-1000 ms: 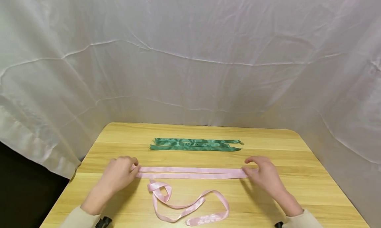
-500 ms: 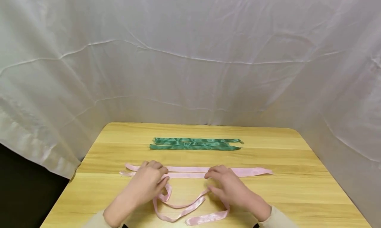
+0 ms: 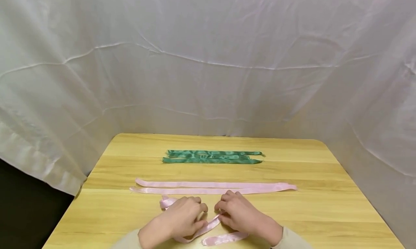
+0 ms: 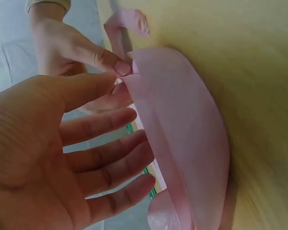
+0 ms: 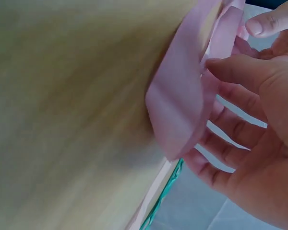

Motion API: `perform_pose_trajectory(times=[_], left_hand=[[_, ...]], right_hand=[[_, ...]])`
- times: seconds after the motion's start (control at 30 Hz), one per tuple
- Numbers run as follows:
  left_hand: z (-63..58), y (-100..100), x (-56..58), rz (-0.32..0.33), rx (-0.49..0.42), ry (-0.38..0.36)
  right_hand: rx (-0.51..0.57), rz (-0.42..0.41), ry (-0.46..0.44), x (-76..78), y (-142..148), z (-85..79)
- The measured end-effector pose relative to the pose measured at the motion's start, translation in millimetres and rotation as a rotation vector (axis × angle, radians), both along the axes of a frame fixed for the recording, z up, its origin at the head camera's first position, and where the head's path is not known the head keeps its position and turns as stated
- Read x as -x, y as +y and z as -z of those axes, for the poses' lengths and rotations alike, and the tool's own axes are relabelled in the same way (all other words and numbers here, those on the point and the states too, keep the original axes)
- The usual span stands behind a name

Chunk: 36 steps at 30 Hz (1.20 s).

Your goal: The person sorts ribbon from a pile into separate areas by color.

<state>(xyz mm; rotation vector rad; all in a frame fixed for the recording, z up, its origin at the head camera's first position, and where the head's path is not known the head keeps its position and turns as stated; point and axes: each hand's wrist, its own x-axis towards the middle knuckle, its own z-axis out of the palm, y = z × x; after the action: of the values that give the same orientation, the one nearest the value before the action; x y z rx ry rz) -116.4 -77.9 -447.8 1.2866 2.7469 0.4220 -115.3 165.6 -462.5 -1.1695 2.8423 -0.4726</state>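
Note:
At the table's near side a loose pink ribbon lies in curves, partly hidden under both hands. My right hand pinches a stretch of it between thumb and fingers, and the ribbon hangs in a fold from there in the right wrist view. Close beside it, my left hand has its thumb and forefinger apart in the head view. Its fingers are spread and nearly straight by the edge of the ribbon. Beyond the hands, another pink ribbon lies doubled in two flat rows.
Several rows of green ribbon lie side by side farther back on the wooden table. A pale curtain encloses the back and sides. At the lower left is a dark area.
Both hands have left the doubled pink ribbon's ends and come inward and nearer to the loose ribbon. The right hand now pinches it. The flattened ribbon stays in place.

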Motion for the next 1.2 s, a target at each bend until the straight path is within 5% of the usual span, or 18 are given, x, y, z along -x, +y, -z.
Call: perform_pose_trajectory(times=[0.23, 0.53, 0.9, 1.07, 1.2], left_hand=[[5.5, 1, -4.8, 0.028, -0.057, -0.131], [5.8, 2, -6.6, 0.072, -0.198, -0.178], [-20.1, -25, 9.5, -0.044, -0.415, -0.273], [-27.9, -43, 13.5, -0.092, -0.463, -0.346], [-31.9, -57, 17.5, -0.13, -0.472, -0.334]], right_hand=[[0.072, -0.048, 0.014, -1.1, -2, 5.0], [0.372, -0.052, -0.394, -0.8, -2, -4.8], [0.508, 0.052, -0.548, 3.8, 24, -25.8], [0.529, 0.057, -0.579, 6.6, 40, -32.8], [0.537, 0.078, -0.57, 8.6, 55, -37.6]])
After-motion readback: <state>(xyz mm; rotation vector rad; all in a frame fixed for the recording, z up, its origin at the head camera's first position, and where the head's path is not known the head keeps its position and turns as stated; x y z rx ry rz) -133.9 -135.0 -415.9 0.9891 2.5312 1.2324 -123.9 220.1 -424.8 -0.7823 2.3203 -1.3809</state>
